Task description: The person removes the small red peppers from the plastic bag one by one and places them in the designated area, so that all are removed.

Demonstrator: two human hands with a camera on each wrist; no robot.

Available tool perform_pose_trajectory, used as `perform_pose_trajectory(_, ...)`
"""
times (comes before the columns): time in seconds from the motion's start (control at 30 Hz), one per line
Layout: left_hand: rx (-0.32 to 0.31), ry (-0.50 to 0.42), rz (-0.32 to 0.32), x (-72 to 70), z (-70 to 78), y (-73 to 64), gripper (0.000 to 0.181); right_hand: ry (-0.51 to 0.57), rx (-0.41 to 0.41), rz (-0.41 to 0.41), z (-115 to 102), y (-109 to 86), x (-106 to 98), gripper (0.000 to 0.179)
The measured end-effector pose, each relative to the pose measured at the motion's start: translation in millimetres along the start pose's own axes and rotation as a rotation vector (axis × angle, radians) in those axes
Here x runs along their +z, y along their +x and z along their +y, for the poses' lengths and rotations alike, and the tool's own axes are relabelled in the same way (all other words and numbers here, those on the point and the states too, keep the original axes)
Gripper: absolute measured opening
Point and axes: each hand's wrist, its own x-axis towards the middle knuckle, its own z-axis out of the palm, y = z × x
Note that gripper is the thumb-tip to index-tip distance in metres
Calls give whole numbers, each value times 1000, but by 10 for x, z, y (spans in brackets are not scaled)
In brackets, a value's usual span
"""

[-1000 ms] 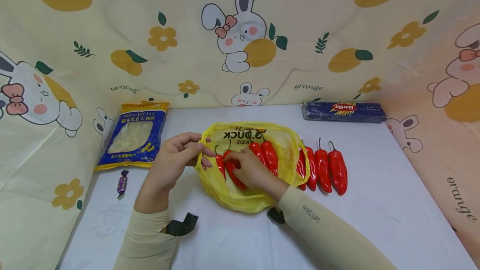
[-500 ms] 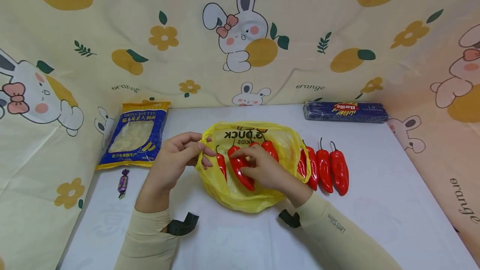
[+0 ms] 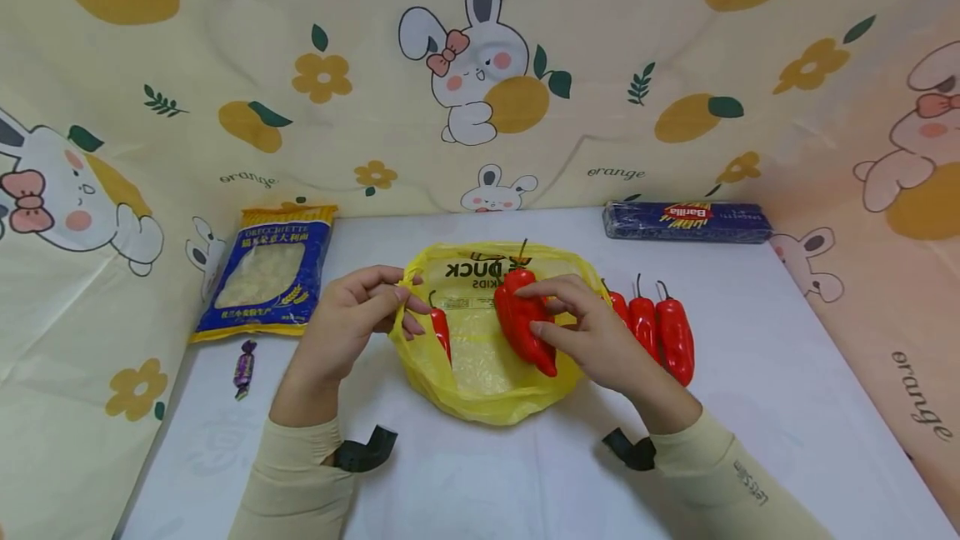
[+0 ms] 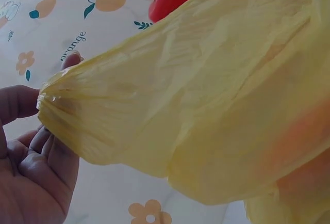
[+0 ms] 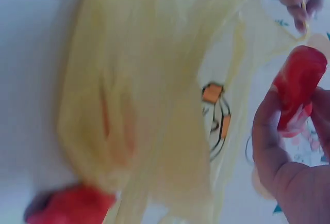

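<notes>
A yellow plastic bag (image 3: 480, 402) lies on the table with its mouth toward me. My left hand (image 3: 348, 323) pinches the bag's left rim; in the left wrist view the plastic (image 4: 139, 110) is gathered at its fingertips. Between fingers and thumb, my right hand (image 3: 603, 340) grips a red chili pepper (image 3: 521, 319), stem up, over the mouth of the bag. The right wrist view shows the same pepper (image 5: 301, 82) end-on. A slimmer red chili (image 3: 440, 333) shows inside the bag at the left. The held pepper hides part of the bag's inside.
More red chilies (image 3: 675, 340) lie in a row right of the bag, partly behind the right hand. A blue orecchiette packet (image 3: 262, 273) is at the back left, a purple wrapped candy (image 3: 243, 369) before it. A spaghetti pack (image 3: 686, 223) lies at the back right.
My right hand has moved right across the bag with the chili, which now looks larger and covers the bag's inner right side. The left hand has stayed at the rim.
</notes>
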Motion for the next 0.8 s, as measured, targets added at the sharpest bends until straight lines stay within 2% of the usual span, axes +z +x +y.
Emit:
perform_pose_trajectory(0.13,0,1,3,4,12,0,24,6,7,38,65,-116,-150,39)
perform_pose_trajectory(0.4,-3,17,8,2,45,-4,23,-5,93,104,173,-326,-397,43)
perform_pose_trajectory(0.8,-11,49,0,5,108,-27,24,-45,182,171,498,-577,-702,52)
